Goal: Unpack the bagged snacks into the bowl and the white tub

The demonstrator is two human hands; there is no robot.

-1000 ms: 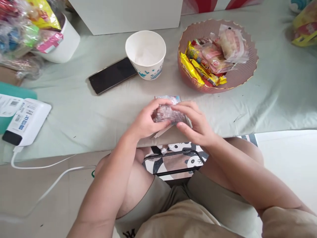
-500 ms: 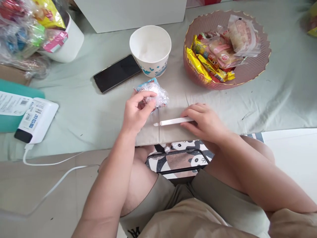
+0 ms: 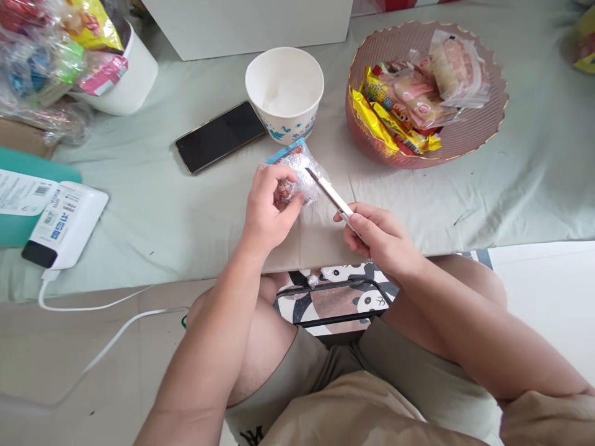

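My left hand [image 3: 269, 207] is closed on a clear plastic packet [image 3: 304, 170] with a blue top edge and reddish contents, near the table's front edge. In my right hand [image 3: 379, 235] is a white utility knife [image 3: 335, 199], gripped by its handle. The knife slants up and to the left, and its dark blade tip lies over the packet; whether it touches the plastic I cannot tell. Just behind the packet stands a white paper cup [image 3: 284, 83] with blue prints. A black phone [image 3: 220, 137] lies flat to the left of the cup.
A pink ribbed bowl [image 3: 490, 80] with wrapped snacks stands at the back right. Toward the left are a white power bank [image 3: 69, 226] with a cable, a green packet [image 3: 18, 214], and a white bin [image 3: 139, 77] of wrappers. A white box [image 3: 260, 28] stands at the back.
My right hand has lifted the utility knife off the table and turned it, bringing its blade over the packet. My left hand has shifted slightly right with the packet.
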